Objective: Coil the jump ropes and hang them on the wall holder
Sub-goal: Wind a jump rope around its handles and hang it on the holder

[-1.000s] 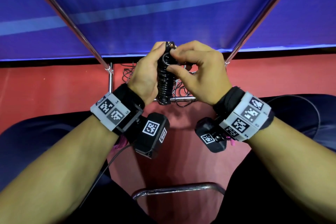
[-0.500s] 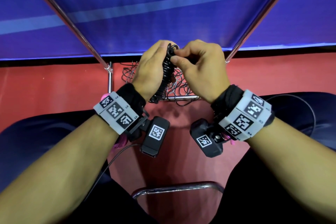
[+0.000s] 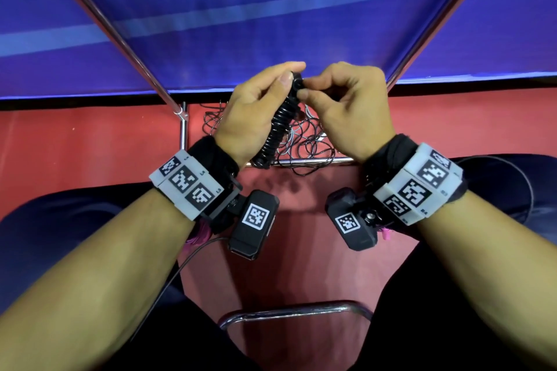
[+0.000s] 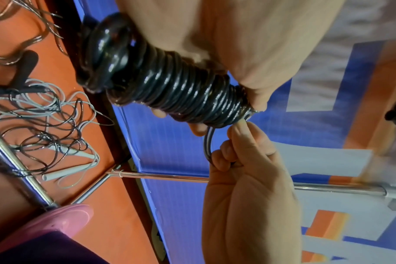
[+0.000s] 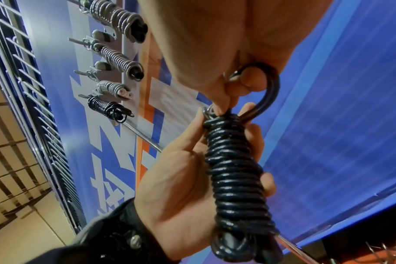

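Fingers of left hand wrap coiled rope, near-upright, loop end up.

Red floor: tangled ropes, metal frame

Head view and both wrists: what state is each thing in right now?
Black jump rope: coiled tight round its handles, end loop free at the top.
Left hand: grips the coil.
Right hand: fingers pinch the end loop.
Black and grey ropes on the red floor: loose, tangled.
Wall holder: several coiled ropes hang on it.
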Demonstrator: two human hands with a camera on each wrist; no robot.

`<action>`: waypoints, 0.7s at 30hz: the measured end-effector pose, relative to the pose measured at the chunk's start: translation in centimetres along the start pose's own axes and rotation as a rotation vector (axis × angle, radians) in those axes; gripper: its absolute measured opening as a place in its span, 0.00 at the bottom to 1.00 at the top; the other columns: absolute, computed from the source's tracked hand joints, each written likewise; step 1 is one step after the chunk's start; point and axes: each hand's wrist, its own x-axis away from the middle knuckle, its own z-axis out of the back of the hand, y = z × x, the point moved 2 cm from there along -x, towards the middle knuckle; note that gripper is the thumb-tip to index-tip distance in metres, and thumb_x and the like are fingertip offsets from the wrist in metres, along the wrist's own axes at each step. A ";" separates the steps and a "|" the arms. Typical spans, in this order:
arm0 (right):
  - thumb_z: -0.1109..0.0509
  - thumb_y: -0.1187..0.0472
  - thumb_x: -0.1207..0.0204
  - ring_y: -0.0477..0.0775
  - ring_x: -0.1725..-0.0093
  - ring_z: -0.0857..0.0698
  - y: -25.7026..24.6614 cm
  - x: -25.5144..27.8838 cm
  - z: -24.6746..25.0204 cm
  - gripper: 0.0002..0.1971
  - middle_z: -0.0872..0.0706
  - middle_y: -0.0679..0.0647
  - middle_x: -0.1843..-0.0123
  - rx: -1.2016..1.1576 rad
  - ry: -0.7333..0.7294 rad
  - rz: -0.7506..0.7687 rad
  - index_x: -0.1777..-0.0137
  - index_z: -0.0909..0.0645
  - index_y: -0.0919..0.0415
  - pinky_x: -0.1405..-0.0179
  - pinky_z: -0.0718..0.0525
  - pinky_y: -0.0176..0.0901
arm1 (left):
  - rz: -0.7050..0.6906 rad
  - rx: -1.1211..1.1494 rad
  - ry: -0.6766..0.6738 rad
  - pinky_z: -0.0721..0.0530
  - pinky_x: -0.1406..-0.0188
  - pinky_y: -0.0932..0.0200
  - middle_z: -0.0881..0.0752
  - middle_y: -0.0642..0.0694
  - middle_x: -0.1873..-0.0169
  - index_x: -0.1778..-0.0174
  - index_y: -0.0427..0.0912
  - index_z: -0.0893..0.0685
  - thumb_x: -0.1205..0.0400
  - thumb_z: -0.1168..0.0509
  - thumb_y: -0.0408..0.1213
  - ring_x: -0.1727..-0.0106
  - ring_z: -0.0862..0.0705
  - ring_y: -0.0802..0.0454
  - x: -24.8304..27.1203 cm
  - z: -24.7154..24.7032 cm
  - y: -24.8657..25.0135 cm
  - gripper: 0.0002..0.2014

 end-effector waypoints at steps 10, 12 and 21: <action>0.23 0.67 0.28 0.55 0.66 0.14 -0.4 0.0 0.0 0.08 0.10 0.63 0.62 -0.083 -0.039 0.070 0.61 0.14 0.52 0.61 0.16 0.45 | 0.163 0.111 -0.065 0.19 0.68 0.52 0.14 0.48 0.61 0.36 0.46 0.18 0.06 0.48 0.40 0.68 0.16 0.49 0.2 -0.1 0.4 0.13; 0.23 0.66 0.28 0.57 0.64 0.14 -0.2 0.2 -0.2 0.03 0.12 0.60 0.63 -0.026 -0.025 0.098 0.61 0.12 0.59 0.60 0.18 0.43 | 0.158 0.108 -0.075 0.18 0.66 0.51 0.15 0.48 0.60 0.37 0.45 0.18 0.06 0.48 0.39 0.69 0.17 0.52 0.3 -0.1 0.3 0.13; 0.22 0.67 0.29 0.56 0.63 0.14 0.3 1.0 -0.1 0.02 0.12 0.58 0.63 0.046 -0.004 0.166 0.61 0.11 0.65 0.60 0.17 0.49 | 0.161 0.085 -0.148 0.24 0.56 0.44 0.17 0.40 0.55 0.41 0.45 0.16 0.14 0.41 0.44 0.64 0.17 0.45 0.3 0.1 0.2 0.13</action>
